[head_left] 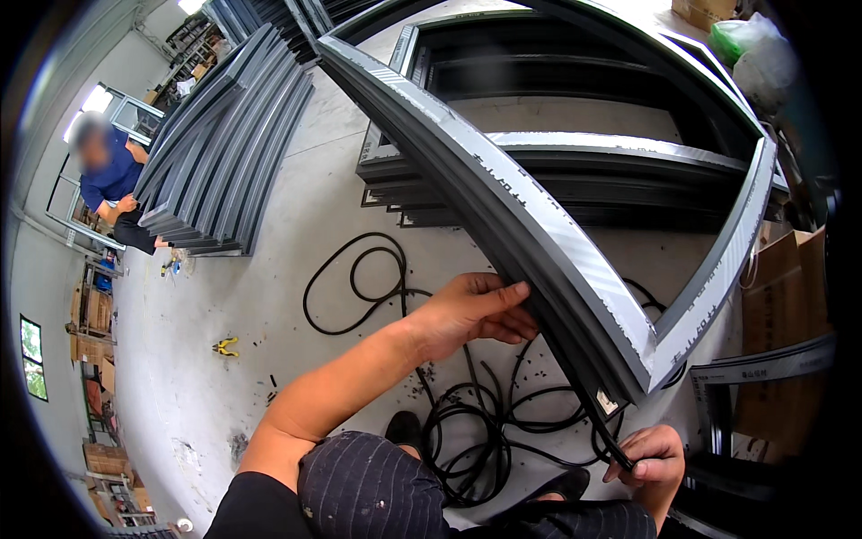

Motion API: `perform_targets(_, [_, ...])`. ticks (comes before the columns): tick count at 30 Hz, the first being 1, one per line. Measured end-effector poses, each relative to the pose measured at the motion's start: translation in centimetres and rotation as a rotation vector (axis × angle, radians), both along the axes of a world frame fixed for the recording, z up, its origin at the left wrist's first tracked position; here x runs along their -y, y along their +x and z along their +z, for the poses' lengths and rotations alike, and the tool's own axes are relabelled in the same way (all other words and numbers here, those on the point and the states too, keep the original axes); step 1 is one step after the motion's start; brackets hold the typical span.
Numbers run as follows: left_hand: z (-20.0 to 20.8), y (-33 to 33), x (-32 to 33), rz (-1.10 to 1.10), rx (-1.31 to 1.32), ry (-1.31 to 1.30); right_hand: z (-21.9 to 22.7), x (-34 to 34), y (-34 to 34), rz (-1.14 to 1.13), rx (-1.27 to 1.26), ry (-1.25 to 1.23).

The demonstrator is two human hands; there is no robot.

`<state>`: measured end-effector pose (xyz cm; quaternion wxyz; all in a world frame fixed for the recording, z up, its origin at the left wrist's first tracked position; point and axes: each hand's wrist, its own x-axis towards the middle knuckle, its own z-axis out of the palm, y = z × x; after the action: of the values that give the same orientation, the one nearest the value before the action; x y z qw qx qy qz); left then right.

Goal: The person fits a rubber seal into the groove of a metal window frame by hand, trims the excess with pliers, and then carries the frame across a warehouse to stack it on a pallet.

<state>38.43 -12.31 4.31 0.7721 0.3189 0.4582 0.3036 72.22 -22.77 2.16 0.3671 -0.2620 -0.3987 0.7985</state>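
A large dark grey window frame (548, 229), its face covered with silvery printed film, leans across in front of me with a corner toward my knees. My left hand (476, 310) is closed on its near side, thumb laid against the dark edge and fingers curled beneath. Below that corner my right hand (648, 456) pinches a black rubber sealing strip (611, 442), which runs up to the frame's dark grooved edge. More of the black strip lies in loose loops (462, 440) on the floor between my feet. Part of the strip along the frame is hard to separate from the grooves.
More frames are stacked flat (557, 193) behind, and another stack (224, 153) leans at the left beside a seated person (109, 175). Yellow-handled pliers (226, 347) lie on the floor at left. A cardboard box (783, 314) and another frame (763, 366) stand at right.
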Motion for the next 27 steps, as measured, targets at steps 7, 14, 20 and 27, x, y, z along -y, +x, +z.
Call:
perform_targets(7, [0.7, 0.3, -0.5, 0.089, 0.096, -0.025, -1.3, 0.1, -3.3, 0.139, -0.640, -0.054])
perform_targets(14, [-0.6, 0.8, -0.2, 0.245, -0.055, 0.102, -0.9, 1.3, 0.0, -0.049, 0.036, -0.172])
perform_targets(20, [0.1, 1.6, 0.8, 0.115, 0.009, 0.030, 2.7, 0.9, -0.4, -0.157, 0.577, 0.207])
perform_targets(27, [-0.8, 2.9, 1.6, 0.171, -0.052, 0.074, 2.1, 0.8, 0.3, -0.083, 0.422, 0.230])
